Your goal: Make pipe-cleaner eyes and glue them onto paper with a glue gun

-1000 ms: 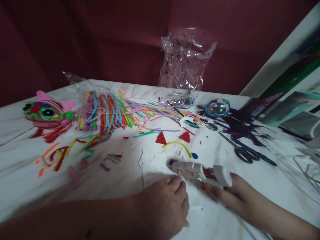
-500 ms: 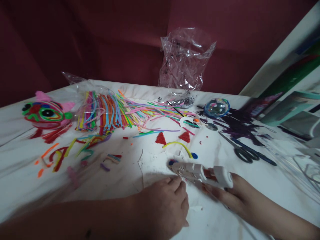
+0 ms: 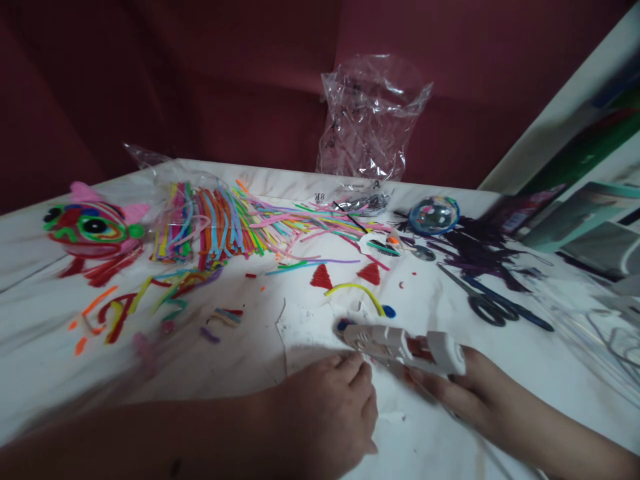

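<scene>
My right hand grips a white glue gun lying low over the table, its nozzle pointing left toward a small blue piece. My left hand rests knuckles-up on the white sheet just left of the gun, fingers curled under; whether it holds anything is hidden. Just beyond the gun lie a curved yellow strip with a blue end, and two red cones.
A pile of coloured foam strips spreads at the back left, beside a colourful pig-like craft figure. Scissors lie at the right, a glittery ball and a clear plastic bag behind. Boxes stand far right.
</scene>
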Motion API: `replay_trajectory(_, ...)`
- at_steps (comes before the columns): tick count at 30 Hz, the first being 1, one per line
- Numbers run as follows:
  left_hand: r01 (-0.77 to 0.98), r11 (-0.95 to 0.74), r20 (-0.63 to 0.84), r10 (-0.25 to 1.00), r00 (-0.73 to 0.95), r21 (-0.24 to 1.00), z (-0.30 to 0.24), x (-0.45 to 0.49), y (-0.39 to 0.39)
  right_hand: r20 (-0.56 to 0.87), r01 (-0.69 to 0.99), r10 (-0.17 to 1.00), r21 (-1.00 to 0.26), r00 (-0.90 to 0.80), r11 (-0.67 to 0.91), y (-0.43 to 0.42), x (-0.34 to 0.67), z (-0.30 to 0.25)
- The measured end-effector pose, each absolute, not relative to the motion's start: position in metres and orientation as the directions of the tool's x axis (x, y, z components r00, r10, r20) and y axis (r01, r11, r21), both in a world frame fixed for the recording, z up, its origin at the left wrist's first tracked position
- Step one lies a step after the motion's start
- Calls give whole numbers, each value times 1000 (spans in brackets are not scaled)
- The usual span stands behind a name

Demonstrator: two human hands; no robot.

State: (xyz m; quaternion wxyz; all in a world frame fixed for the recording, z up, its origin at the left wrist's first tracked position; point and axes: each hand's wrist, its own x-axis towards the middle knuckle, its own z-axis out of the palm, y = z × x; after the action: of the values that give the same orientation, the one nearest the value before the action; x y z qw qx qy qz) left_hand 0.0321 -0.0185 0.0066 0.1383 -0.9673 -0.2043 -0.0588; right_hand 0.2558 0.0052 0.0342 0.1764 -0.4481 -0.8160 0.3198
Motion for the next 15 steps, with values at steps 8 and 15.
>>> replay_trajectory(8, 406, -880, 174, 372, 912, -248, 6, 32, -18, 3, 590, 835, -706, -551, 392, 8, 257, 29)
replay_trajectory(15, 414, -879, 193, 375, 907, -237, 4, 32, -18, 16, 596, 842, -699, -540, 395, 7, 259, 25)
